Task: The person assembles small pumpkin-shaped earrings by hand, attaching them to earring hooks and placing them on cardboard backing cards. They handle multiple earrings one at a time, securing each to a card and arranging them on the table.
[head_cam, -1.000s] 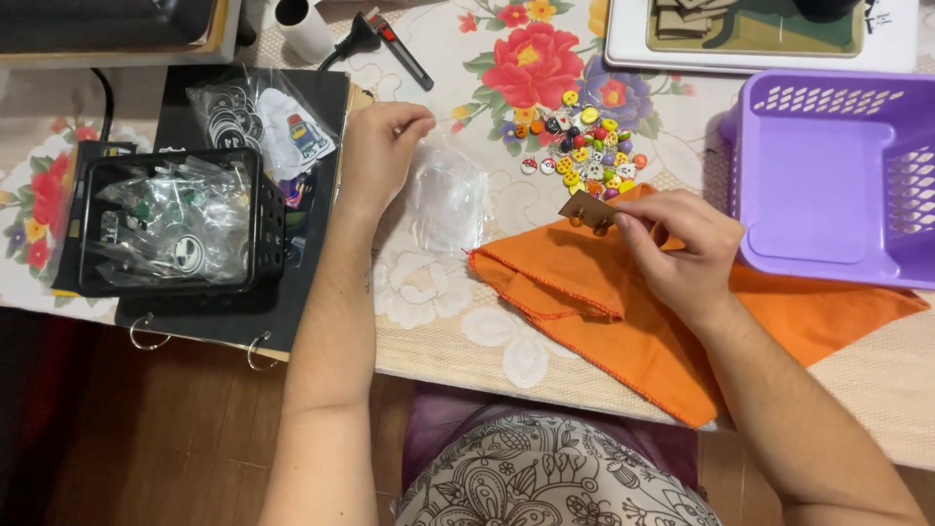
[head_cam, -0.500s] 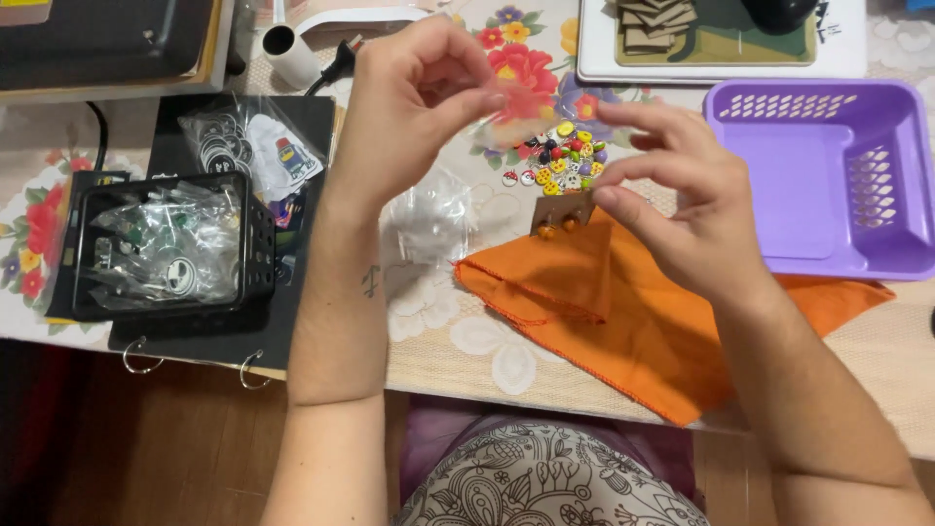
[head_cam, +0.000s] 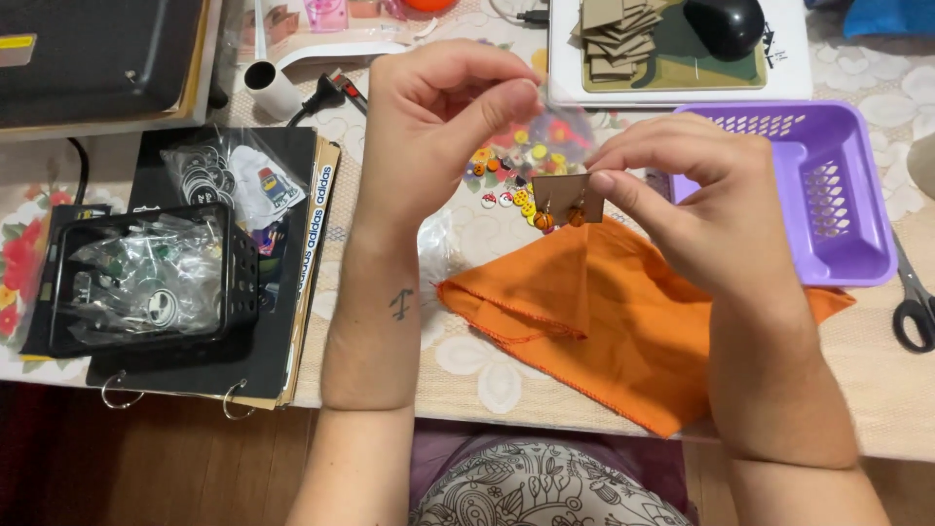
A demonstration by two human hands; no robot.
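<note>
Fingers of the right hand (head_cam: pixel 716 209) pinch a brown earring card (head_cam: pixel 567 198) above the orange cloth (head_cam: pixel 623 312); left hand (head_cam: pixel 438 117) grasps a clear plastic bag (head_cam: pixel 545 131) beside it

Bright, even overhead light, soft shadows, sharp focus, slight edge distortion.
</note>
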